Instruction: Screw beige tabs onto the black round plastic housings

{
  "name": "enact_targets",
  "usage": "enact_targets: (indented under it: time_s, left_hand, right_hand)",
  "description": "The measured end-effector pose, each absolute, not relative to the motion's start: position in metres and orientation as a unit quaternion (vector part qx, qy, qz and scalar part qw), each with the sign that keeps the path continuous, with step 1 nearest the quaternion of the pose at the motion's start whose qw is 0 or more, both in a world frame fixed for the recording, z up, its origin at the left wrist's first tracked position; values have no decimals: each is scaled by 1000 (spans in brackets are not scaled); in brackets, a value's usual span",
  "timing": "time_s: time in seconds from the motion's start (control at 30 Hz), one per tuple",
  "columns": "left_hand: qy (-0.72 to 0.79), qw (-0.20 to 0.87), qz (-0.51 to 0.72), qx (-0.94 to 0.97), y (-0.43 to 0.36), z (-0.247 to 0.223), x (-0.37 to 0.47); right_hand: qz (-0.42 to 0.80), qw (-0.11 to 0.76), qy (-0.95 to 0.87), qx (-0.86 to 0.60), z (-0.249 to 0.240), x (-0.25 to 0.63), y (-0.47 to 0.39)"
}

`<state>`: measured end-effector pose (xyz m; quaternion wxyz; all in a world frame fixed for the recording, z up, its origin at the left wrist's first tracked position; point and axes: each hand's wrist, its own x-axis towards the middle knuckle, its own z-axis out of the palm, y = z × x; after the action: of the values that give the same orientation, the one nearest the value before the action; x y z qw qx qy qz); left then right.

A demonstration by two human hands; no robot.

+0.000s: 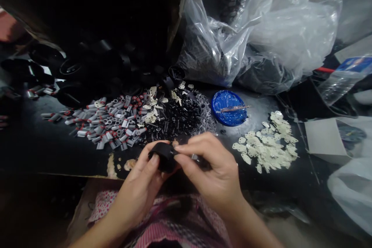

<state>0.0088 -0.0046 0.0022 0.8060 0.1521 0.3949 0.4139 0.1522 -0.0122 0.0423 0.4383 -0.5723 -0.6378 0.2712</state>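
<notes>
Black round housing (pixel 163 157) — my left hand (pixel 147 174) grips its rim, thumb on top. My right hand's (pixel 213 166) fingertips pinch at its side — on what, I cannot tell.

"What lies beyond the left hand (pixel 142 186)?"
"Grey-and-red tubular plastic pieces (pixel 124 124)."
"And right of the right hand (pixel 215 170)?"
"Flat cream teardrop-shaped tabs (pixel 270 149); the round blue plastic dish (pixel 229 99) sits between both piles."

A black table (pixel 203 178) is seen under dim light, with darkness at the far left.
</notes>
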Motion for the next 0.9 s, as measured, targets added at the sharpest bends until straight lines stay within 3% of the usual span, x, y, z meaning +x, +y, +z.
enact_targets:
  time_s: [0.13, 0.37, 0.5, 0.63, 0.77, 0.9]
  left_hand:
    - [383, 815, 417, 126, -5, 2, 10]
    - [334, 857, 354, 168, 3, -1, -2]
    - [363, 840, 367, 168, 6, -3, -6]
    - [381, 830, 375, 160, 6, -3, -4]
    - [382, 829, 369, 174, 5, -3, -2]
    - [416, 801, 387, 191, 7, -4, -4]
  right_hand:
    - [300, 453, -624, -562, 38, 151, -15]
    - [501, 401, -512, -571, 50, 154, -14]
    - [323, 392, -625, -593, 49, 153, -21]
    - [186, 308, -732, -578, 51, 154, -24]
    - [179, 274, -758, -565, 56, 159, -22]
    - [290, 255, -711, -587, 60, 165, -21]
